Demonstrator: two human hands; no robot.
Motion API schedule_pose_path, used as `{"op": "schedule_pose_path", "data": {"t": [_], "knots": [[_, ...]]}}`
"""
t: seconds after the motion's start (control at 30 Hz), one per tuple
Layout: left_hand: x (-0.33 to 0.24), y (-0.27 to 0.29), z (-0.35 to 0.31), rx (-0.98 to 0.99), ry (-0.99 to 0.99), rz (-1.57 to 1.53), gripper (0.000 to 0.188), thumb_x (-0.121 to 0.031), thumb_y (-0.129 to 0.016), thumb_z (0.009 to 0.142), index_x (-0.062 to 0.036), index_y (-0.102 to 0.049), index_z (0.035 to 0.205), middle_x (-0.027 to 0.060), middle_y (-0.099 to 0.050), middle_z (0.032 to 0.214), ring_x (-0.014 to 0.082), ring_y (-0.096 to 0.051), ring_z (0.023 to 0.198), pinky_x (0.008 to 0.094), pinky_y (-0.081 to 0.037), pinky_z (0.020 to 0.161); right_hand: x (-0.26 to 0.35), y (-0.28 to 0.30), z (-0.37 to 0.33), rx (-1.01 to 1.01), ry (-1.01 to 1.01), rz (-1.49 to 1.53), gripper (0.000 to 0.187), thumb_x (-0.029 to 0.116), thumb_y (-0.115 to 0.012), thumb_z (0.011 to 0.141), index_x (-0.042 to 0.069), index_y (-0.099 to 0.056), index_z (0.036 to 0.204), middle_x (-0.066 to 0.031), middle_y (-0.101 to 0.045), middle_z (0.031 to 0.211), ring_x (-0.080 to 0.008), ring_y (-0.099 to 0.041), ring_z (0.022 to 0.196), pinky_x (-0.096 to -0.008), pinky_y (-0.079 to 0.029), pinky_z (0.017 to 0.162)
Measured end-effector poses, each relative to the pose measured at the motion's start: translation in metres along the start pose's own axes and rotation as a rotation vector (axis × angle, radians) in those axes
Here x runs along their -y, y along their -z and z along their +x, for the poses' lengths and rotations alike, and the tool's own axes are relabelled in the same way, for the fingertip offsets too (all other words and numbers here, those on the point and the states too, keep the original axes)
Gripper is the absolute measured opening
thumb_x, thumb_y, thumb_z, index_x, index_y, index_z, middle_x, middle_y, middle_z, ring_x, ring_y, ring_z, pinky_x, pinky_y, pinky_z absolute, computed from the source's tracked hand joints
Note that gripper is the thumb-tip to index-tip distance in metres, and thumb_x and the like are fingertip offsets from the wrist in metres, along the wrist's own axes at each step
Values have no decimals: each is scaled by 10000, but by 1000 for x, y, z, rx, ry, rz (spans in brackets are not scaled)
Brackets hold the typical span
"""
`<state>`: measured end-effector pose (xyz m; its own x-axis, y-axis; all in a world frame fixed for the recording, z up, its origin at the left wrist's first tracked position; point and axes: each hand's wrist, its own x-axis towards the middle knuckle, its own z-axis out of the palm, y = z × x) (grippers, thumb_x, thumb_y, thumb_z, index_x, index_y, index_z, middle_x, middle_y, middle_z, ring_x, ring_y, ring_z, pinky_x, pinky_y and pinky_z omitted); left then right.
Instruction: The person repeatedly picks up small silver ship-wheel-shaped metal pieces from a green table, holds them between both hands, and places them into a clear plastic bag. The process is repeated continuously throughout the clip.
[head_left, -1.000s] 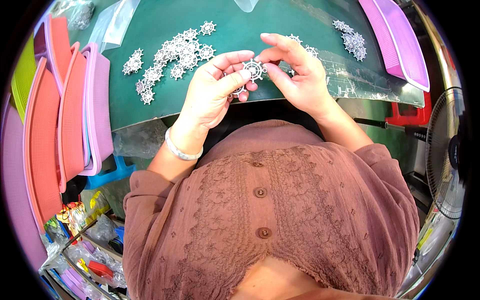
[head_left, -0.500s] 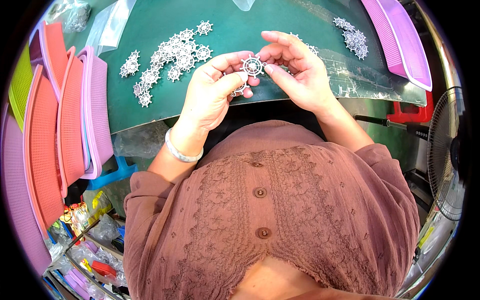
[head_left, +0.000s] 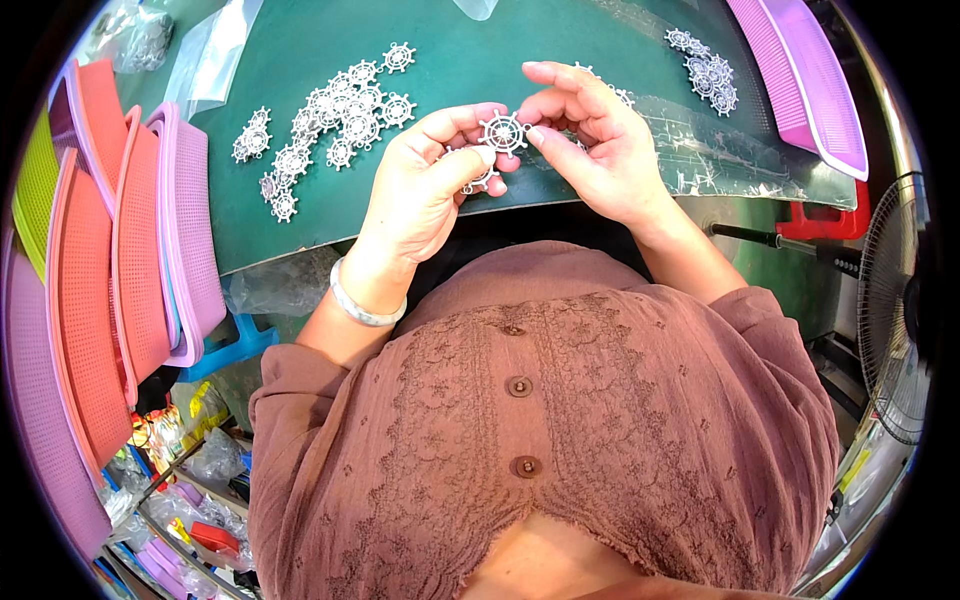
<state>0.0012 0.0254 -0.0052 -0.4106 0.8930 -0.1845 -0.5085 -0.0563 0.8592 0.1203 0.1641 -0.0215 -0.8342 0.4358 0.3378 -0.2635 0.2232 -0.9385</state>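
My left hand [head_left: 425,175] pinches a silver ship's wheel charm [head_left: 503,133] between thumb and fingers. A second wheel charm [head_left: 482,181] shows under that thumb, partly covered by the fingers. On the other side, my right hand [head_left: 605,150] has its thumb tip at the small ring on the first charm's edge, with the fingers curled behind. Whether the right hand holds anything more is hidden. A loose heap of the same charms [head_left: 345,105] lies left of my hands on the green table [head_left: 480,60]. Another small group of charms [head_left: 710,75] lies at the far right.
Purple and coral plastic baskets [head_left: 190,230] stand stacked at the left. Along the right edge is a purple basket [head_left: 800,95], with a fan [head_left: 890,310] below it. Clear plastic bags [head_left: 215,60] lie at the far left. A bangle [head_left: 365,300] circles my left wrist.
The view has turned slightly, so the table and the heap appear a little lower at the left. Both hands keep the same hold on the charm.
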Motion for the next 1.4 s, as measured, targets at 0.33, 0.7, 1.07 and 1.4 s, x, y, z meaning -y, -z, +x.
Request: {"op": "schedule_pose_path", "data": {"t": [0.33,0.7,1.07,1.4], "knots": [[2,4,7,-1,98,-163,103,-83,-561,849,-22,-548,931,103,-608,868,153,-598,723,226,-473,555,7,10,4,24,124,-166,389,-15,-592,783,47,-516,1159,-60,-627,867,-125,-595,810,-256,-477,747],[-1,10,12,-12,122,-336,193,-36,-478,843,-38,-517,1032,154,-599,981,216,-620,762,266,-490,525,6,55,14,-104,13,-796,419,70,-608,742,65,-517,1151,-102,-617,969,-265,-541,928,-355,-448,802],[1,6,14,25,127,-242,179,-46,-514,847,0,-565,1012,87,-599,852,169,-588,737,247,-466,543,2,55,24,-3,6,-770,451,-24,-567,716,80,-522,1153,-84,-592,903,-272,-525,912,-359,-441,809],[-2,-4,14,-63,126,-57,192,-69,-525,858,-12,-551,1040,74,-591,862,135,-548,700,215,-418,523,-1,56,29,-32,-51,-573,541,-59,-584,734,117,-472,1233,-65,-580,933,-158,-548,864,-279,-457,753]]}}
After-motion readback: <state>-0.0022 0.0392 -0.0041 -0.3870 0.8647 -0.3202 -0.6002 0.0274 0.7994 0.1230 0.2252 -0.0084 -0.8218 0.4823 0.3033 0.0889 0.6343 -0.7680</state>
